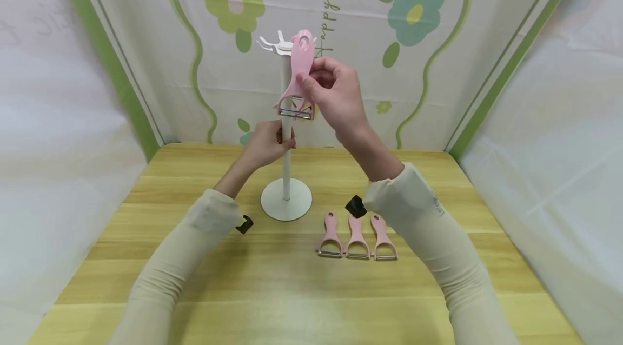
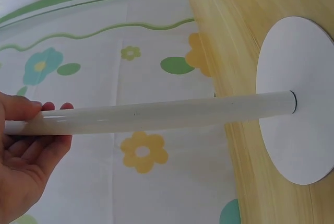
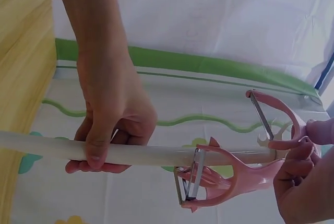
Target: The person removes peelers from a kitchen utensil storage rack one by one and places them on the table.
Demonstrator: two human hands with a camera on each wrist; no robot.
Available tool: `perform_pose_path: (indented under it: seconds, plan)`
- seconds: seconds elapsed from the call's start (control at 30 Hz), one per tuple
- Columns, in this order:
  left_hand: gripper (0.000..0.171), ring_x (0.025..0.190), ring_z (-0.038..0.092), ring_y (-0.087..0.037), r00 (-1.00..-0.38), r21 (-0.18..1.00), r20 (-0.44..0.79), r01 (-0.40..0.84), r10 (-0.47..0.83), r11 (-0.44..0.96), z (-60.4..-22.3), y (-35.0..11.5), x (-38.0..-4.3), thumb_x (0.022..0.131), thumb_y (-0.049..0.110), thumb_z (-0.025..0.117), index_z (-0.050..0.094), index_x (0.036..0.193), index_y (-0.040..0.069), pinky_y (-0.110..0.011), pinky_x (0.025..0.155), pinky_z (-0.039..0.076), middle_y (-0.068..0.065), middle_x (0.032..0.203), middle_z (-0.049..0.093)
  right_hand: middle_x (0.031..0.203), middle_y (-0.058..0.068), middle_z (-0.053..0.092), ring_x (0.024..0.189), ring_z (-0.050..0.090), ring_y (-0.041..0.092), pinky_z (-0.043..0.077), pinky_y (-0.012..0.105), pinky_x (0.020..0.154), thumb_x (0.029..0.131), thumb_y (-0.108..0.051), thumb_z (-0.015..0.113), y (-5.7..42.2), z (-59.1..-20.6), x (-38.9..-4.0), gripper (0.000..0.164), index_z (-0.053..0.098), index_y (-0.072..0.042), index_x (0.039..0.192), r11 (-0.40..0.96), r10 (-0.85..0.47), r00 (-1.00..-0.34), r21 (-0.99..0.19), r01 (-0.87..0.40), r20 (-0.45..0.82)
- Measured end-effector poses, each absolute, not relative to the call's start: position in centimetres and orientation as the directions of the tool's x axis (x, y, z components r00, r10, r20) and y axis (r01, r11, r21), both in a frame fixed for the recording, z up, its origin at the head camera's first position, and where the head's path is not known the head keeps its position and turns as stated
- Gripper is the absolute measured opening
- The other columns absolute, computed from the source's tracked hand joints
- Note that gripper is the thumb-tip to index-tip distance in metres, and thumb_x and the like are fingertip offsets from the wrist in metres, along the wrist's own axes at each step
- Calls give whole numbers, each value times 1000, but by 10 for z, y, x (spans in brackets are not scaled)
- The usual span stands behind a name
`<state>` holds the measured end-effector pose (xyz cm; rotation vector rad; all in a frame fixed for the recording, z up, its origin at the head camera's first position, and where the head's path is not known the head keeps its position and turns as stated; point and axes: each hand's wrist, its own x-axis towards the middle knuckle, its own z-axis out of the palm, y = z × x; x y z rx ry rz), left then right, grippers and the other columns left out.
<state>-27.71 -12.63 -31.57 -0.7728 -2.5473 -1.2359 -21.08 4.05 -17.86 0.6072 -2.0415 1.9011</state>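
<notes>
My left hand [image 1: 267, 142] grips the white pole [image 2: 172, 117] of an upright stand, partway up. Near the stand's top, my right hand [image 1: 340, 96] pinches a pink Y-shaped peeler [image 1: 300, 64] by its handle, hole end up and blade down. The peeler overlaps the white hooks [image 1: 276, 45] in the head view and hides some of them. In the right wrist view, other pink peelers [image 3: 242, 177] hang from the stand beside the pole, blades toward the base. The held peeler [image 3: 284, 104] is on the pole's other side there, fingers around its handle.
Three more pink peelers [image 1: 331, 231] lie in a row on the wooden table [image 1: 292, 302], right of the stand's round white base [image 1: 272, 204]. A flower-printed cloth [image 1: 340, 20] stands behind, with white cloth walls at both sides.
</notes>
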Motion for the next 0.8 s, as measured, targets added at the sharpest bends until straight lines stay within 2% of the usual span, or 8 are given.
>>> perform_pose_path:
  seconds: [0.17, 0.33, 0.47, 0.63, 0.8]
  plan:
    - [3, 69, 67, -18, -841, 680, 408, 539, 355, 497, -316, -124, -277, 83, 3, 63, 61, 83, 0, -31, 65, 56, -11, 76, 68, 77, 7, 62, 68, 55, 16, 46, 20, 60, 85, -5, 65, 47, -171, -208, 18, 61, 6, 99, 12, -140, -861, -869, -495, 488]
    - [4, 71, 68, -23, -840, 683, 404, 540, 361, 492, -314, -123, -277, 83, 3, 63, 61, 83, -1, -33, 67, 57, -12, 77, 67, 91, 15, 64, 77, 59, 19, 52, 21, 67, 86, -4, 63, 58, -170, -203, 26, 60, 8, 109, 0, -173, -862, -875, -484, 477]
    - [6, 70, 68, -21, -841, 669, 405, 540, 359, 511, -313, -123, -276, 84, 5, 65, 61, 84, 0, -33, 67, 57, -12, 78, 67, 97, 16, 65, 80, 61, 21, 52, 23, 66, 87, -5, 63, 71, -173, -200, 26, 59, 6, 110, 10, -177, -865, -878, -479, 470]
    - [7, 69, 67, -18, -846, 658, 403, 534, 350, 531, -310, -124, -276, 83, 7, 66, 62, 84, 1, -34, 65, 56, -11, 78, 67, 89, 13, 68, 75, 62, 20, 52, 22, 63, 85, -1, 64, 86, -180, -196, 22, 59, 7, 106, 14, -162, -882, -893, -450, 442]
    - [8, 71, 67, -19, -855, 666, 385, 519, 349, 536, -309, -125, -274, 84, 8, 66, 61, 85, 2, -35, 66, 56, -12, 79, 66, 82, 8, 68, 73, 64, 17, 54, 21, 63, 84, 1, 65, 99, -189, -192, 26, 58, 9, 108, 26, -143, -904, -912, -409, 402]
